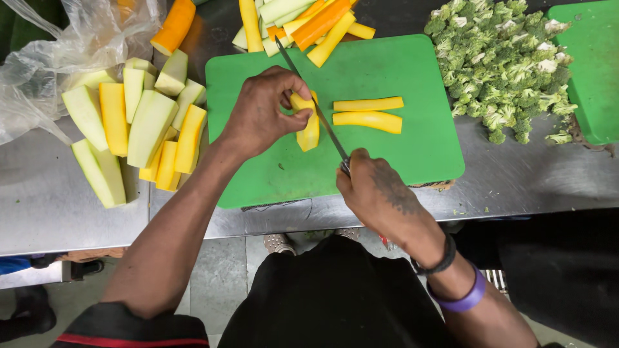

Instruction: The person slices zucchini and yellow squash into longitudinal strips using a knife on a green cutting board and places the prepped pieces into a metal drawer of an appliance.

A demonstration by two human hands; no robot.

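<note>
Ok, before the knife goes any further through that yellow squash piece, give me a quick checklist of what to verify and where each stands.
1. Left hand steadies the squash piece: ok, fingers and thumb pinch its top end.
2. Right hand grips the knife: ok, fist closed on the handle.
3. Blade runs lengthwise along the piece: ok.
4. Left fingertips away from the edge: not ok, the thumb lies right beside the blade.
5. Cutting board has room: ok, only two cut strips lie to the right.
6. Board sits firm on the steel table: cannot tell.
</note>
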